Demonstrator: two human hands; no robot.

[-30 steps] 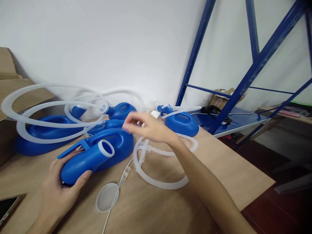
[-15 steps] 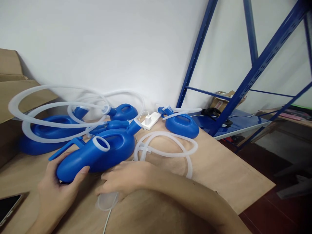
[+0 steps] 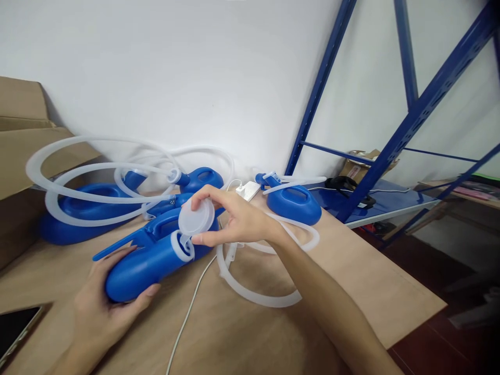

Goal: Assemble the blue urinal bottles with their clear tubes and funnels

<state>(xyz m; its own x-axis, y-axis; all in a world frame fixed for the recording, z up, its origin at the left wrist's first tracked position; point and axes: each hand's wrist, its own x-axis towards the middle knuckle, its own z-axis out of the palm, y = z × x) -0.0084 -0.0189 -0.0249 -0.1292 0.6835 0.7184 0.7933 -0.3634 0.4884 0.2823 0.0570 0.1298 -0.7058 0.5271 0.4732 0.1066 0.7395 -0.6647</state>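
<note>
My left hand [image 3: 113, 307] grips the rounded base of a blue urinal bottle [image 3: 142, 265], tilted with its white-rimmed mouth toward the right. My right hand [image 3: 230, 213] pinches a translucent round cap [image 3: 196, 216] by its edge, with thumb below and fingers above. The cap is just above the bottle's mouth, and a strip from it seems to reach the rim; I cannot tell whether they are joined. Behind them lies another blue urinal bottle, partly hidden by my right hand. A clear hose [image 3: 258, 297] lies coiled under my right forearm.
More blue urinal bottles with hoses stand left [image 3: 64, 229] and right [image 3: 295, 205]. A white power strip [image 3: 250, 190] is by the wall. A cardboard box [image 3: 23, 156], a phone [image 3: 17, 328] and a white cable [image 3: 187, 310] are also here. Blue shelving [image 3: 375, 177] rises at right.
My right hand has lifted the cap from the tabletop up to the bottle's mouth. The bottle in my left hand has shifted slightly right and down, turning its mouth rightward.
</note>
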